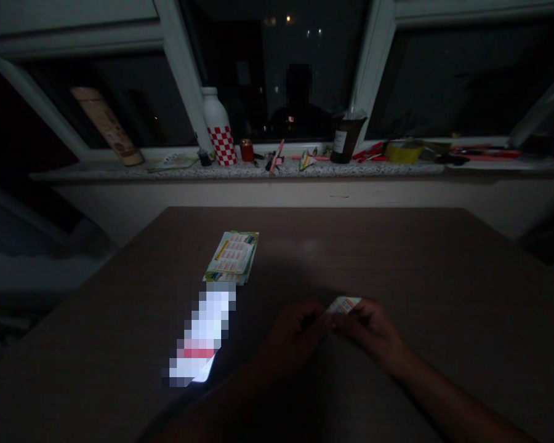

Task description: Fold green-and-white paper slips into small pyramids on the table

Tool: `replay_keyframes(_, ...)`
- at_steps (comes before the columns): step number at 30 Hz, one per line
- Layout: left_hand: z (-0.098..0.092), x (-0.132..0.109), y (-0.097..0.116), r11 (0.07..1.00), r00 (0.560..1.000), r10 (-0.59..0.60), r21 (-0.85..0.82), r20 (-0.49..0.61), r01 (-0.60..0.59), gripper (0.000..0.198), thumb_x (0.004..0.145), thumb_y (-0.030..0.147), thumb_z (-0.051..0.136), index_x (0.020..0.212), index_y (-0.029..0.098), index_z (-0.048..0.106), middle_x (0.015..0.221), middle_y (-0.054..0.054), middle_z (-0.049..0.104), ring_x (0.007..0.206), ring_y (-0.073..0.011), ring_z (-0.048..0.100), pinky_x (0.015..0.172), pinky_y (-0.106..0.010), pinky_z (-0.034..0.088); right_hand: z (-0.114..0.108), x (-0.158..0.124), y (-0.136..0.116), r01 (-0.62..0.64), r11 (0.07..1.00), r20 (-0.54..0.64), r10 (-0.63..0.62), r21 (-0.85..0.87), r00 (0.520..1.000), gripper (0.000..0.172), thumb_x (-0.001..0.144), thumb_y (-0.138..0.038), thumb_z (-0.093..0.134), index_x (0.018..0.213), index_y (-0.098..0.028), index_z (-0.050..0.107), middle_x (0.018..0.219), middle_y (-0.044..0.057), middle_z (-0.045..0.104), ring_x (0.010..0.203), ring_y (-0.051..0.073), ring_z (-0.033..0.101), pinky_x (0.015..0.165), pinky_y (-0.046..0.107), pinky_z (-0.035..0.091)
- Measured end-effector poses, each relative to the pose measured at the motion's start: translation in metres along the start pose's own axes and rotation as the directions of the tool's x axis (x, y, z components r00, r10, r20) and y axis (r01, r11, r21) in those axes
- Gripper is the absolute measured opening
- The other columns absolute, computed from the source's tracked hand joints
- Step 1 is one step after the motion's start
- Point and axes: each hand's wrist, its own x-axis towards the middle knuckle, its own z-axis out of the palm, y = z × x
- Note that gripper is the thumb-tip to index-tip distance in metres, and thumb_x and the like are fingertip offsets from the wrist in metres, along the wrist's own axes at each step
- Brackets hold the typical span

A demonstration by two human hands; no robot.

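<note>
In dim light my left hand [298, 335] and my right hand [372, 329] meet over the brown table [397, 258], both pinching a small printed piece of paper [343, 304] between their fingertips. Only the paper's top corner shows above my fingers. To the left lies a lit phone [202, 338] with a blurred screen. Just beyond it rests a stack of printed green-edged cards [232, 257].
A window sill [240, 171] runs behind the table with a red-and-white checked bottle [219, 128], a dark jar [346, 140], a small red container [246, 150], pens, a yellow tape roll [404, 152] and a tall tube [106, 126]. The windows are dark.
</note>
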Motion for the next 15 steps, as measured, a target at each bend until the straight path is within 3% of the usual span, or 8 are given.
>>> replay_keyframes(5, -0.0008, 0.0009, -0.0036, 1.0, 1.0, 0.011, -0.006, -0.028, -0.011, 0.028, 0.086, 0.037, 0.051, 0.073, 0.014, 0.061, 0.063, 0.003, 0.05, 0.06, -0.0094, 0.042, 0.055, -0.02, 0.031, 0.0014, -0.0003, 0.0007, 0.007, 1.0, -0.01, -0.007, -0.007, 1.0, 0.035, 0.078, -0.045, 0.064, 0.062, -0.015, 0.061, 0.055, -0.001, 0.052, 0.051, 0.009, 0.044, 0.049, 0.02, 0.035)
replay_keyframes(9, -0.0036, 0.0002, -0.0016, 1.0, 0.999, 0.003, -0.022, -0.039, -0.004, 0.029, 0.086, 0.036, 0.049, 0.071, 0.014, 0.059, 0.06, 0.004, 0.047, 0.057, -0.0089, 0.04, 0.053, -0.02, 0.029, 0.0013, 0.0013, -0.0005, -0.011, 1.0, -0.074, 0.01, -0.009, 0.997, 0.04, 0.076, -0.047, 0.065, 0.054, -0.015, 0.056, 0.05, -0.001, 0.052, 0.047, 0.009, 0.043, 0.046, 0.02, 0.034)
replay_keyframes(15, -0.0049, 0.0007, 0.0024, 0.999, 0.997, -0.032, -0.002, -0.068, 0.032, 0.027, 0.084, 0.035, 0.05, 0.068, 0.014, 0.057, 0.059, 0.004, 0.045, 0.056, -0.0085, 0.038, 0.052, -0.02, 0.029, 0.0029, 0.0011, 0.0016, -0.006, 1.0, -0.068, 0.008, 0.028, 0.998, 0.039, 0.077, -0.046, 0.065, 0.054, -0.015, 0.056, 0.049, -0.001, 0.053, 0.047, 0.009, 0.044, 0.046, 0.021, 0.035)
